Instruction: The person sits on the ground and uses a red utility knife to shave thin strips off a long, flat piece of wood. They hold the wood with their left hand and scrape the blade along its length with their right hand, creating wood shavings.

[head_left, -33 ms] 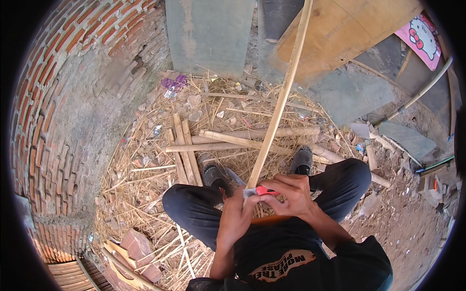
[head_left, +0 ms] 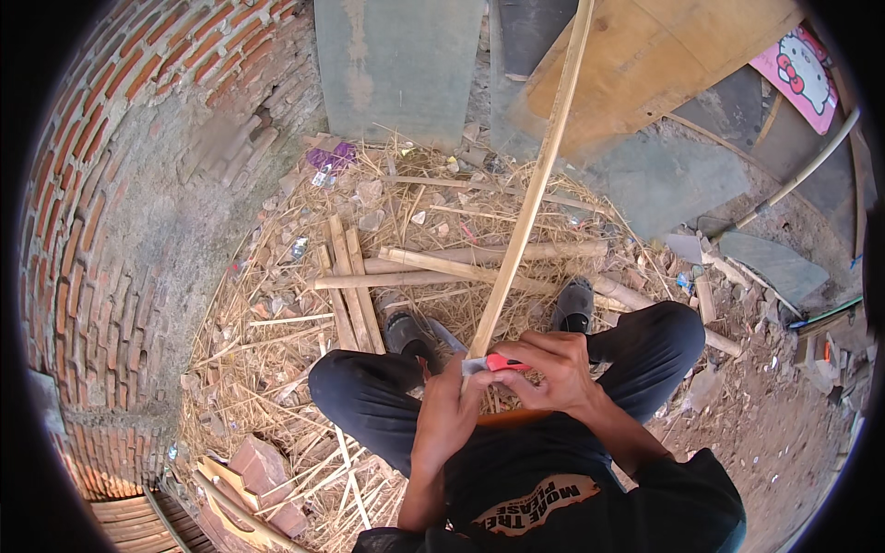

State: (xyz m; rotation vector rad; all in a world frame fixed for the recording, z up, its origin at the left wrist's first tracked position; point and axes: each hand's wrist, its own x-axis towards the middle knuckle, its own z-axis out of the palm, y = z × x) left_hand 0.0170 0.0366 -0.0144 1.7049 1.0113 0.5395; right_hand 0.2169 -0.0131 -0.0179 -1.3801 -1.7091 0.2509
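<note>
A long pale bamboo strip (head_left: 530,217) runs from my lap up past the top edge of the head view. Its near end is pinched between the fingers of my left hand (head_left: 446,413). My right hand (head_left: 557,370) is closed around a red-handled utility knife (head_left: 507,362). The knife's blade points left and lies across the strip's near end, close to my left fingertips. Whether the blade's edge is biting into the bamboo cannot be made out. Both hands are close together above my lap, between my bent knees.
Several split bamboo lengths (head_left: 350,286) and round poles (head_left: 553,250) lie around my shoes on straw-like shavings. A brick wall (head_left: 101,230) rises at the left. Grey panels (head_left: 396,74) and a brown board (head_left: 659,69) lean at the back. Broken brick (head_left: 263,470) sits at lower left.
</note>
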